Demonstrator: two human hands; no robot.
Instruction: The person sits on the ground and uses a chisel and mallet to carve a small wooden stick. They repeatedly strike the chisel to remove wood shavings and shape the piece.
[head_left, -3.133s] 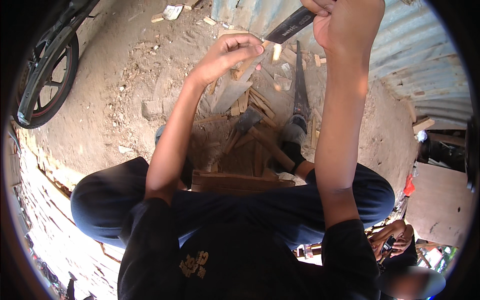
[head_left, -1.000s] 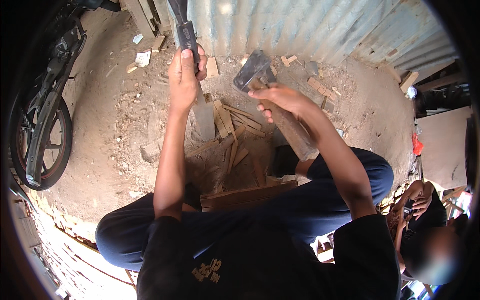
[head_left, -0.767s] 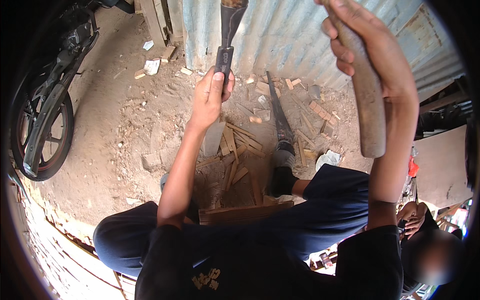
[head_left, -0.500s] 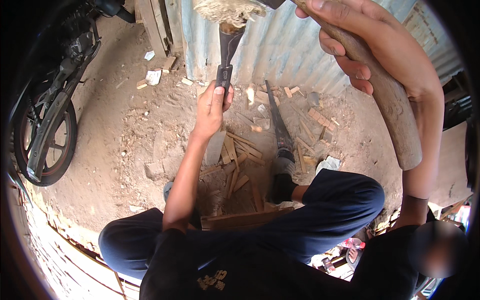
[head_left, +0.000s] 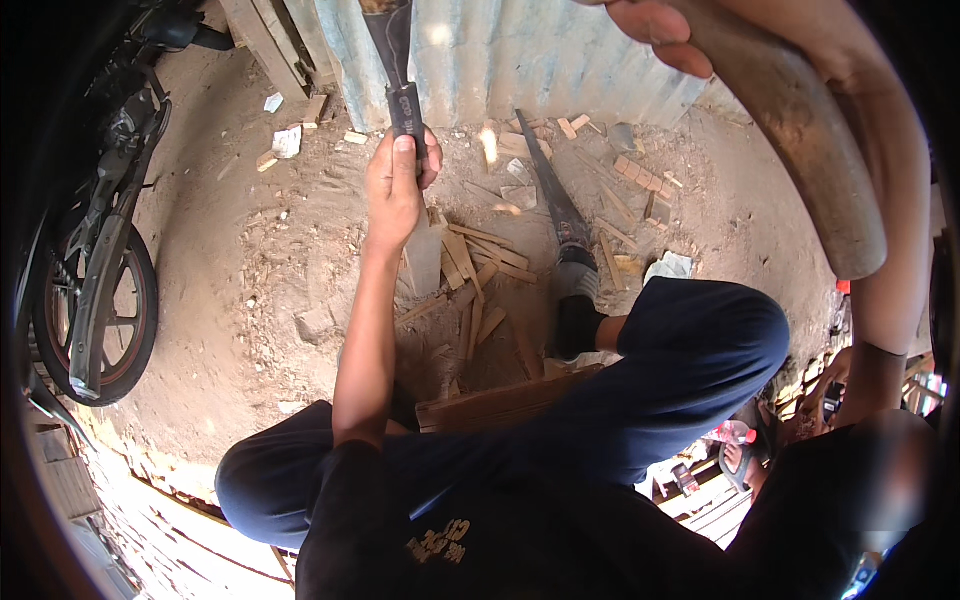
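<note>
My left hand [head_left: 395, 200] is closed around a black tubular shaft [head_left: 405, 112], held upright, with a tapered dark metal socket [head_left: 390, 45] above it. Its upper end is cut off by the top edge. Raised at the upper right, my right hand [head_left: 655, 30] grips a thick, slightly curved wooden handle [head_left: 810, 140]; the head of that tool is out of view. Beneath my hands, a long dark tapered piece [head_left: 548, 180] lies pointing away beside my foot. Thin wood offcuts [head_left: 485, 255] are heaped between my feet.
A motorcycle [head_left: 105, 290] stands at the left. Corrugated metal sheeting [head_left: 540, 65] walls off the far side. A wooden plank [head_left: 505, 400] is between my legs. At the lower right are another person's sandalled foot [head_left: 738, 462] and a bottle with a red cap [head_left: 735, 433]. Scraps litter the dirt floor [head_left: 220, 300].
Both hands sit higher in the picture, the right also farther right. The frayed, fibrous top of the left-hand tool and the dark head of the right-hand one have left view.
</note>
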